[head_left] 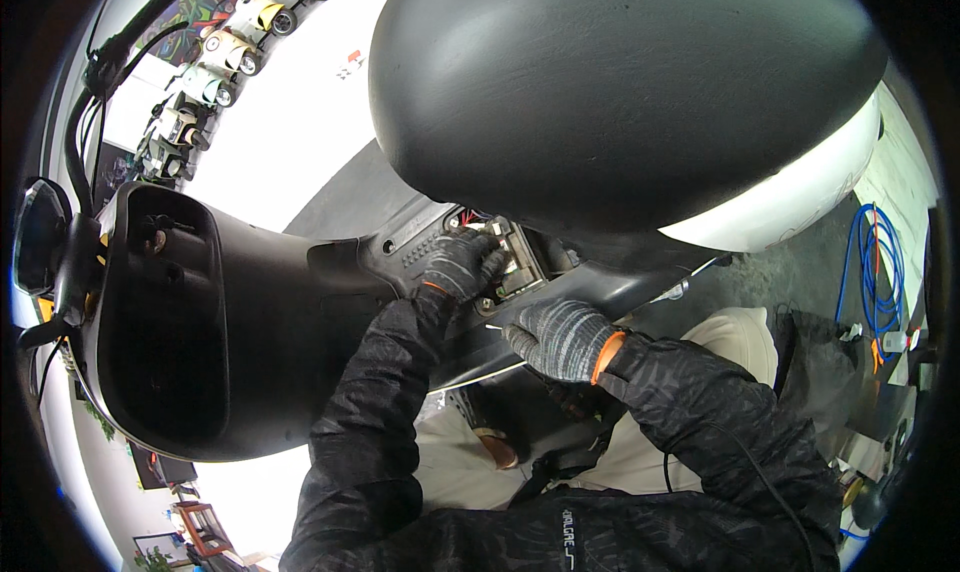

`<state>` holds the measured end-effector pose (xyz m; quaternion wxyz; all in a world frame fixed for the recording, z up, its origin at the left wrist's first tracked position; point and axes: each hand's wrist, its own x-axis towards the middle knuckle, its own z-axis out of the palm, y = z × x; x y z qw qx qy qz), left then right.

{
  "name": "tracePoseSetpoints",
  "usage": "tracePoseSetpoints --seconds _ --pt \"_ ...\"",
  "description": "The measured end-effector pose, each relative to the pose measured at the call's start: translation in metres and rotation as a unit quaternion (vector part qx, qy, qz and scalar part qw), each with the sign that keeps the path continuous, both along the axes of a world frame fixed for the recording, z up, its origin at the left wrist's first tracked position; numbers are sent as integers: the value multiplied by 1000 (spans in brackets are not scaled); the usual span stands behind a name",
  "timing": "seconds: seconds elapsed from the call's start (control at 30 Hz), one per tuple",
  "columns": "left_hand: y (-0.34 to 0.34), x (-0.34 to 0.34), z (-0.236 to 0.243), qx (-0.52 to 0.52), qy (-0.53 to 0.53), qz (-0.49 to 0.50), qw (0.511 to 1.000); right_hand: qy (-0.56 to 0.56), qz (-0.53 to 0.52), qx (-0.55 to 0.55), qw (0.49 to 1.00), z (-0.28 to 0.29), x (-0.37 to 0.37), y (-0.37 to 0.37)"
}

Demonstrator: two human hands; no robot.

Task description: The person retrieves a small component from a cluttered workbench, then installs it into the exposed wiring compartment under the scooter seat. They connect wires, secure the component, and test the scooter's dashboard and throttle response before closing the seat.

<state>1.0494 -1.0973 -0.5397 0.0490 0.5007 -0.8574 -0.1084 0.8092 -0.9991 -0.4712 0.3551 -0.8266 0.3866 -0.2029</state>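
My left hand (460, 264), in a grey knit glove, reaches into an open compartment (530, 267) in the scooter's floorboard (408, 237), beside red wires (468, 218). Its fingers curl over the parts inside, hiding what they grip. My right hand (555, 340), gloved alike, is closed just below the compartment, with a thin pale object (496, 326), perhaps a small tool, at its fingertips. The black seat (625, 82) with a white side panel (775, 197) is above both hands. The front panel (165, 352) with its storage recess stands at the left.
A row of parked scooters (225, 52) stands on the white floor at upper left. A blue coiled hose (862, 272) lies at right. A mirror (40, 237) and cables are at the left edge, and a wooden rack (200, 527) shows at lower left. My knees are below the floorboard.
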Motion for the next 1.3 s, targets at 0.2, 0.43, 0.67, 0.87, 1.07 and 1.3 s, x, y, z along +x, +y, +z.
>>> tracePoseSetpoints --seconds 0.2,0.43,0.67,0.87,1.07,1.3 --pt "9 -12 -30 -63 29 101 992 65 19 45 997 6 -3 2" --pt "-1 -6 -43 -83 8 163 983 103 25 27 994 -3 -4 5" --pt "-37 34 2 157 268 109 945 124 44 26 991 -8 -3 3" --pt "-50 21 39 63 158 211 963 122 41 46 991 0 -1 1" --pt "-43 -26 23 30 -134 20 990 95 44 52 993 3 0 1" --pt "-69 -27 -21 85 -220 111 965 84 27 68 994 7 -3 -2"
